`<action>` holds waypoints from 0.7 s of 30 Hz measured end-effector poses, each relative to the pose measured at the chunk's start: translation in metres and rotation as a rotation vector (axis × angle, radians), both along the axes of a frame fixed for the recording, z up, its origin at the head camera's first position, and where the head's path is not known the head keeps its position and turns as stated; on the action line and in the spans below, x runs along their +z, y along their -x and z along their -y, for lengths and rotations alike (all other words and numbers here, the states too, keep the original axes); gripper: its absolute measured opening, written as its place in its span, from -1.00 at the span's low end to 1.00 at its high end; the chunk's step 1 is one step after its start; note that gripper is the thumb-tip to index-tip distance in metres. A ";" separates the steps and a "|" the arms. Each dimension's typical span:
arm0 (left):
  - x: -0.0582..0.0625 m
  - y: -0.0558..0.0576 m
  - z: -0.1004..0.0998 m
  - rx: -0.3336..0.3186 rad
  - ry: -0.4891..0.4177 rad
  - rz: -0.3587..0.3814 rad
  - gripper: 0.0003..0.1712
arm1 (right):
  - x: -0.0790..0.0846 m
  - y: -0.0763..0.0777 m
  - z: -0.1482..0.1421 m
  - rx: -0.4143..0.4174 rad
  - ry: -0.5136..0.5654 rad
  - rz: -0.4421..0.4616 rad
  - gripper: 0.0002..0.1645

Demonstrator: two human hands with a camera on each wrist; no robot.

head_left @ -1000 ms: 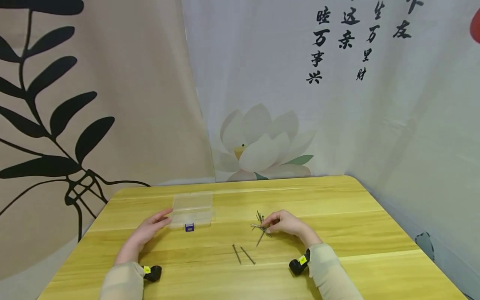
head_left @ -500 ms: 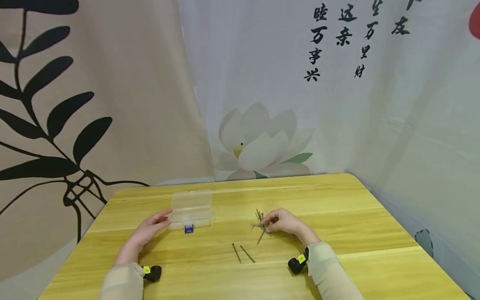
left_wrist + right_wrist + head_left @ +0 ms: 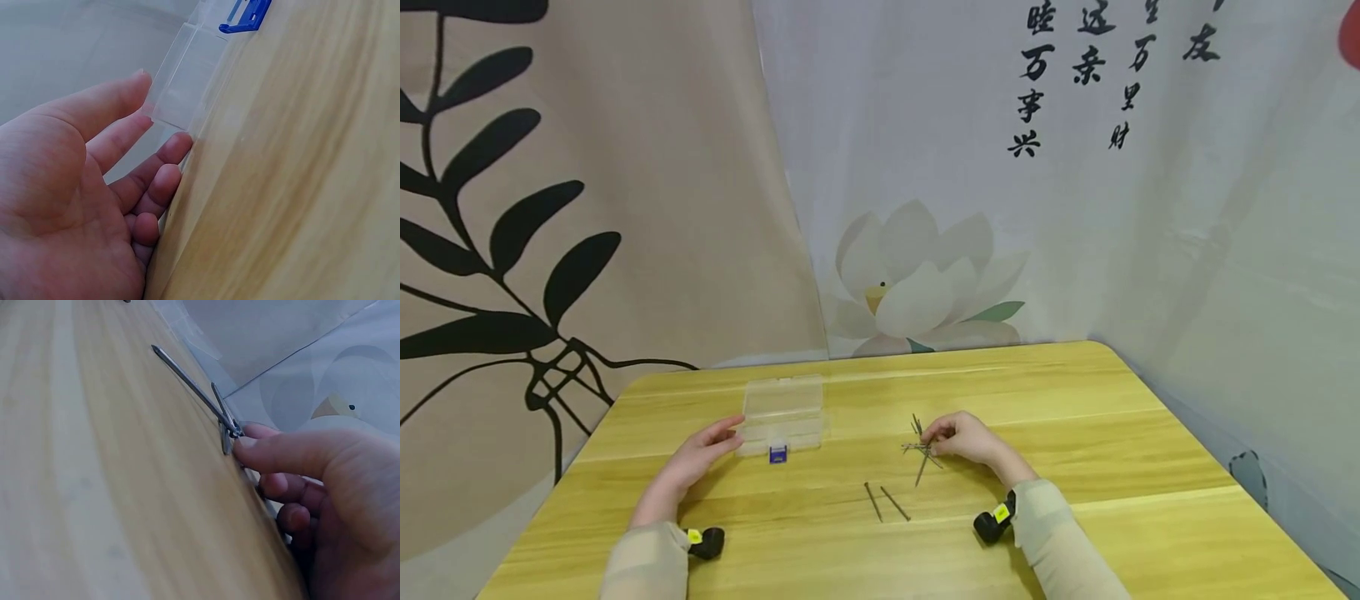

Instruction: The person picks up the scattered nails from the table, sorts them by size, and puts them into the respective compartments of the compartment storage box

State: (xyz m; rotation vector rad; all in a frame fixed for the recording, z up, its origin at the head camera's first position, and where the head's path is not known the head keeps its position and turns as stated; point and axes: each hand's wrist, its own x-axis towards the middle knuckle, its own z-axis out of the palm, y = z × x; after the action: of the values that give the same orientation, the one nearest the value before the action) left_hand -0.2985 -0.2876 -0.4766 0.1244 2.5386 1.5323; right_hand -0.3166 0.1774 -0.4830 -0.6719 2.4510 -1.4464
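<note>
A clear plastic box (image 3: 784,398) lies opened out on the left of the table, its blue latch (image 3: 778,454) facing the near side. My left hand (image 3: 703,450) rests against the box's left end, thumb and fingers loosely extended at its corner (image 3: 181,81). On the right, my right hand (image 3: 967,437) is over a loose pile of several nails (image 3: 917,450). Its thumb and index finger pinch a nail (image 3: 194,389) near the head, while other nails cross close behind. The remaining fingers curl beneath, partly hidden in shadow.
Two separate nails, a left one (image 3: 873,502) and a right one (image 3: 895,503), lie nearer the front of the wooden table (image 3: 805,550). Behind the table's far edge hangs a printed cloth (image 3: 917,283) with a lotus and dark writing.
The right thumb and fingertips shift slightly among the nails, and the pile's nails stir a little. My left hand stays at the box. The head view tilts down slightly.
</note>
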 end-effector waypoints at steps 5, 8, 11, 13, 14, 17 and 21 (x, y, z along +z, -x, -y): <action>0.001 -0.001 -0.002 0.010 0.005 0.004 -0.31 | 0.001 0.002 -0.003 -0.031 -0.032 -0.016 -0.69; 0.001 -0.001 -0.002 0.013 0.003 0.006 -0.32 | -0.006 0.008 -0.006 -0.054 -0.059 -0.026 -0.70; 0.002 0.000 -0.003 0.016 -0.002 0.004 -0.32 | -0.006 0.010 -0.009 -0.091 -0.073 -0.067 -0.72; 0.002 0.000 -0.003 0.016 -0.004 0.004 -0.32 | -0.006 0.011 -0.012 -0.150 -0.081 -0.098 -0.74; 0.002 0.000 -0.003 0.014 -0.005 0.004 -0.32 | -0.007 0.011 -0.014 -0.187 -0.088 -0.118 -0.74; 0.002 -0.001 -0.004 0.020 -0.004 0.004 -0.32 | -0.008 0.012 -0.019 -0.275 -0.116 -0.156 -0.72; 0.002 -0.001 -0.003 0.023 0.000 0.000 -0.32 | -0.008 0.013 -0.023 -0.259 -0.164 -0.164 -0.64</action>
State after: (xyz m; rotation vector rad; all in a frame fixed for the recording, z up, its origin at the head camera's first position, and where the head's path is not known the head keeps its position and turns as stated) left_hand -0.2977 -0.2845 -0.4743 0.0955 2.5489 1.5400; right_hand -0.3301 0.2002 -0.4911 -0.4692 2.8348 -1.2977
